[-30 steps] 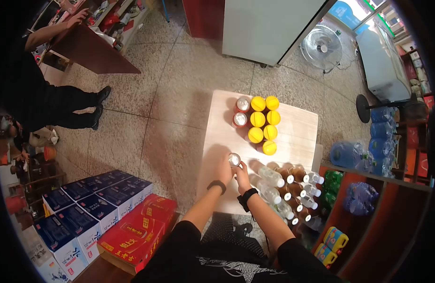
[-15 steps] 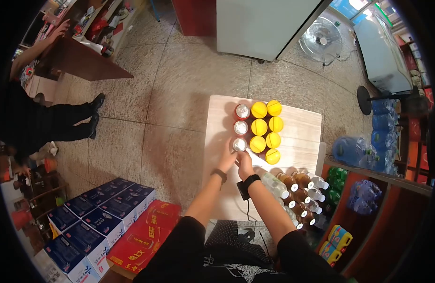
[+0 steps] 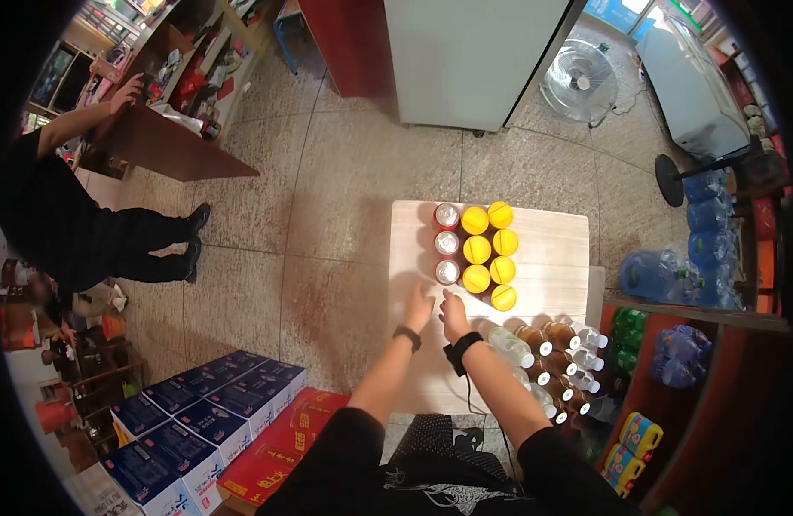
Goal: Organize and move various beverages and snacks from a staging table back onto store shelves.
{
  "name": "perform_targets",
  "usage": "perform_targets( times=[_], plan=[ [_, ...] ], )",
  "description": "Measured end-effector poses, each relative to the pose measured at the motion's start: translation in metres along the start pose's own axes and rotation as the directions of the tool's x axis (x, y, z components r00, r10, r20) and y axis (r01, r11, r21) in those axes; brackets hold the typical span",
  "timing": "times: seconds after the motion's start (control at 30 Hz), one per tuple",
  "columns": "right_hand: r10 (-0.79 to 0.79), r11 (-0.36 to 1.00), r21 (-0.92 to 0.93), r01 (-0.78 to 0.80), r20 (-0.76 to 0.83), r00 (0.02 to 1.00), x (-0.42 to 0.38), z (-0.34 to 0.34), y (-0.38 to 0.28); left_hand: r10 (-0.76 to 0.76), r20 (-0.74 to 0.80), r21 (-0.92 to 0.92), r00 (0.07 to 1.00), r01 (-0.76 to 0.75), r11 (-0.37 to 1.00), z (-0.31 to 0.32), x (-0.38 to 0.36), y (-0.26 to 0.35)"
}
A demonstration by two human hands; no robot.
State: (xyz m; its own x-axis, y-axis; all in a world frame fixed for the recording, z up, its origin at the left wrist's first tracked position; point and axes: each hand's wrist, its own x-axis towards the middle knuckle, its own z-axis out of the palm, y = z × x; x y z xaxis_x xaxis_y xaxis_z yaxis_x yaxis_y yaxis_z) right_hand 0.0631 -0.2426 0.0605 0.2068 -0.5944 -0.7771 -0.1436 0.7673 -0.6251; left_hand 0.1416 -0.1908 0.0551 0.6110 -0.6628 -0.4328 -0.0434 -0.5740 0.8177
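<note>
Three red cans with silver tops (image 3: pixel 447 242) stand in a column on the pale wooden table (image 3: pixel 551 258). Beside them on the right are several yellow-capped containers (image 3: pixel 476 250) in two columns. My left hand (image 3: pixel 419 307) is just below the nearest can, apart from it, fingers parted and holding nothing. My right hand (image 3: pixel 453 315) hovers close to its right, also empty, with fingers apart. Several bottles with brown or clear contents (image 3: pixel 542 361) stand at the table's near right.
Blue-topped boxes (image 3: pixel 190 421) and red cartons (image 3: pixel 280 447) are stacked at lower left. A person in dark clothes (image 3: pixel 70 215) stands at far left by a counter. A fan (image 3: pixel 579 79), a white cabinet (image 3: pixel 448 60) and blue water bottles (image 3: pixel 710 224) are beyond the table.
Both hands have drawn back from the nearest can and let go of it; the can stays in its column. The whole view has shifted slightly.
</note>
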Motion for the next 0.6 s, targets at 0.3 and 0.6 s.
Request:
perform_targets(
  times=[0.3,0.6],
  plan=[
    [-0.206,0.978,-0.027,0.206,0.002,0.979,-0.084,-0.002,-0.042,-0.080,-0.022,-0.167,0.997,0.076,0.983,-0.017,-0.095,0.020],
    [-0.384,0.860,0.386,0.334,0.056,0.922,-0.270,-0.080,-0.149,0.082,-0.342,-0.062,0.936,-0.110,0.992,-0.044,-0.177,0.108]
  ],
)
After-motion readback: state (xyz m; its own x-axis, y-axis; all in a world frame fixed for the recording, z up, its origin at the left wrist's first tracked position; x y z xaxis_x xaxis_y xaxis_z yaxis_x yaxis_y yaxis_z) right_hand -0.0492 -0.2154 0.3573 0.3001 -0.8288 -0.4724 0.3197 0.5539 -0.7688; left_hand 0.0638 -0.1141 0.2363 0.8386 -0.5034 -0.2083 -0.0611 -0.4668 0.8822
